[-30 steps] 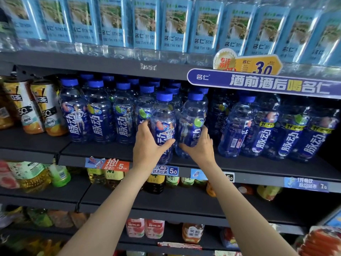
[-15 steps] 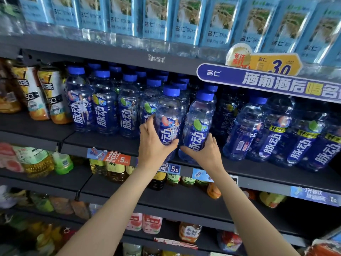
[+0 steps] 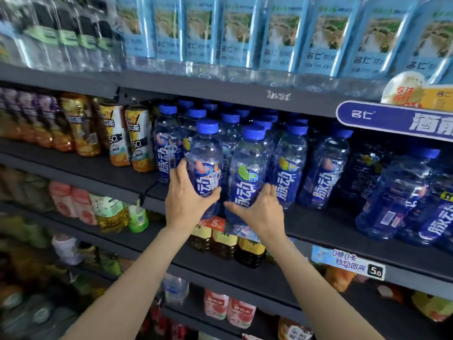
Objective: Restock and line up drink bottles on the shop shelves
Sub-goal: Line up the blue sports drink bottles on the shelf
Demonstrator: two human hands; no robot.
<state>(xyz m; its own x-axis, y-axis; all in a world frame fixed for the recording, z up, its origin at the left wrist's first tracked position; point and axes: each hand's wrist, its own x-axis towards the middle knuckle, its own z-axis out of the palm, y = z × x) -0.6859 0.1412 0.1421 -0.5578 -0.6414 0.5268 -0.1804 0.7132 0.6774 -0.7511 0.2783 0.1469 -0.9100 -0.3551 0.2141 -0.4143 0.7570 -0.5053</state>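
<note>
Left hand (image 3: 187, 200) grasps peach-label bottle (image 3: 205, 168); right hand (image 3: 261, 212) wraps lime-label bottle (image 3: 247, 177) beside it, both upright at shelf (image 3: 331, 231) front edge.

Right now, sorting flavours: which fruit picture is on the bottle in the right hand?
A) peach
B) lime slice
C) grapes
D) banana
B: the bottle gripped by the right hand carries a green lime slice above its white lettering.
</note>
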